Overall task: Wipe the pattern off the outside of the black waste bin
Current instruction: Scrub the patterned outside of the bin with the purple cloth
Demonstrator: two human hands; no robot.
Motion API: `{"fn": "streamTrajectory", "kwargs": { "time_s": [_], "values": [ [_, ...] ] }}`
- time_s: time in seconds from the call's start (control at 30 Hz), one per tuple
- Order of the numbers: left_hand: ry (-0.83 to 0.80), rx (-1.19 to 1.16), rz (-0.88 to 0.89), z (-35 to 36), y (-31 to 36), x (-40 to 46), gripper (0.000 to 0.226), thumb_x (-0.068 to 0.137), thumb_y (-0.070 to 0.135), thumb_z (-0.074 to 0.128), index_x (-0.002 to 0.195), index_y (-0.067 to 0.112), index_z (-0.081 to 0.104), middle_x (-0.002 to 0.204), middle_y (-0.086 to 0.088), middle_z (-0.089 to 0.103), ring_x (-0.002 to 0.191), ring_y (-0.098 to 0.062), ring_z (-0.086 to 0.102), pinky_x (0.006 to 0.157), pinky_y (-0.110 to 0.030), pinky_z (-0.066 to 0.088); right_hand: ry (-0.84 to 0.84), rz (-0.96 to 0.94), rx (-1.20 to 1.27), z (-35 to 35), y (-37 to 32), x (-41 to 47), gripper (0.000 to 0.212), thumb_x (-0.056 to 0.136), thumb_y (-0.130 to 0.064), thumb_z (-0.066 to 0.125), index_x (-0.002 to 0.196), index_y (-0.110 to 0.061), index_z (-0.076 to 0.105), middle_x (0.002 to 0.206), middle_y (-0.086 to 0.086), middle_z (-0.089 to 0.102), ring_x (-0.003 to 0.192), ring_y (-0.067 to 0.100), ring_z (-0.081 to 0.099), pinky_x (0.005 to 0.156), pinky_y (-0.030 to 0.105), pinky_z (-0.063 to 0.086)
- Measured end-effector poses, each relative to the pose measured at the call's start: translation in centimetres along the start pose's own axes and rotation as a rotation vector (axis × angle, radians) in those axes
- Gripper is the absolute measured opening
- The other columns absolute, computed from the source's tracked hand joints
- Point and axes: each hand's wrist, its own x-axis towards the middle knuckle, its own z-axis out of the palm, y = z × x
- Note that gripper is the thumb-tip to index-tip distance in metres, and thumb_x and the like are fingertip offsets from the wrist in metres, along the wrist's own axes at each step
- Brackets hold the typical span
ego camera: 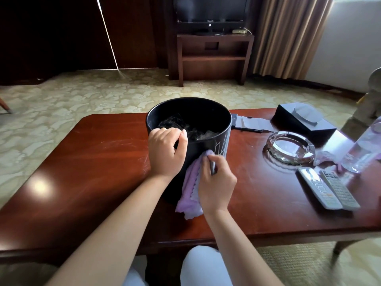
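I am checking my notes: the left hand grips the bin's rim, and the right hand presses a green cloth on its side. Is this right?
Not quite. In the head view the cloth is purple, not green. The rest holds: the left hand grips the bin's rim, and the right hand presses the cloth on its side.

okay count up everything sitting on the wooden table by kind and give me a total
Black waste bin: 1
Purple cloth: 1
Glass ashtray: 1
Remote controls: 2
Black tissue box: 1
Clear plastic bottle: 1
Notepad with pen: 1
Crumpled wrapper: 1
Total: 9
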Motion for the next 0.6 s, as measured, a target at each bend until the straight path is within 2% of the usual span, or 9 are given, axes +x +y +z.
{"fn": "streamTrajectory", "kwargs": {
  "time_s": [0.13,0.23,0.3,0.37,0.47,0.6],
  "values": [
    [-0.001,-0.003,0.017,0.1,-0.1,-0.1,0.037,0.092,0.019,0.044,0.057,0.017,0.034,0.051,-0.001,0.036,0.051,-0.023,0.037,0.062,-0.030,0.023,0.042,-0.024,0.079,0.0,-1.0,1.9,0.009,0.088,-0.013,0.062,0.084,-0.008,0.067,0.070,-0.005,0.063,0.062,0.009,0.053,0.059,0.017,0.041],
    [0.006,0.019,0.039,0.1,-0.2,-0.1,0.038,0.092,0.018,0.044,0.056,0.016,0.034,0.052,-0.002,0.036,0.052,-0.023,0.036,0.062,-0.030,0.023,0.048,0.037,0.088,0.2,0.6,0.8,0.008,0.088,-0.011,0.063,0.080,-0.008,0.064,0.067,-0.009,0.057,0.064,0.006,0.050,0.056,0.009,0.035],
    [0.010,0.032,0.049,0.1,-0.1,-0.1,0.037,0.092,0.018,0.045,0.056,0.017,0.034,0.052,-0.002,0.036,0.053,-0.024,0.036,0.062,-0.032,0.025,0.041,0.174,0.087,0.4,2.4,-0.8,0.009,0.087,-0.010,0.063,0.079,-0.009,0.063,0.063,-0.011,0.054,0.062,-0.002,0.052,0.056,0.006,0.035],
    [0.011,0.045,0.056,0.1,-0.1,-0.1,0.037,0.092,0.018,0.044,0.057,0.018,0.033,0.052,-0.003,0.037,0.053,-0.024,0.037,0.062,-0.034,0.028,0.020,0.346,0.109,0.7,4.3,-2.3,0.012,0.087,-0.011,0.063,0.075,-0.012,0.062,0.060,-0.011,0.053,0.058,-0.005,0.051,0.055,0.011,0.035],
    [0.011,0.057,0.063,0.1,-0.1,-0.2,0.037,0.093,0.018,0.044,0.056,0.015,0.035,0.052,-0.003,0.038,0.054,-0.024,0.037,0.063,-0.035,0.029,0.020,0.536,0.166,1.2,6.2,-3.5,0.017,0.088,-0.016,0.063,0.071,-0.018,0.058,0.062,-0.008,0.056,0.057,0.003,0.050,0.062,0.024,0.039],
    [0.018,0.072,0.068,0.1,-0.2,-0.2,0.038,0.093,0.017,0.044,0.055,0.013,0.037,0.052,-0.004,0.038,0.054,-0.025,0.038,0.063,-0.034,0.028,-0.012,0.707,0.127,1.3,7.7,-4.1,0.012,0.089,-0.016,0.060,0.077,-0.016,0.057,0.067,-0.004,0.058,0.067,0.015,0.053,0.067,0.026,0.038]
  ]
}}
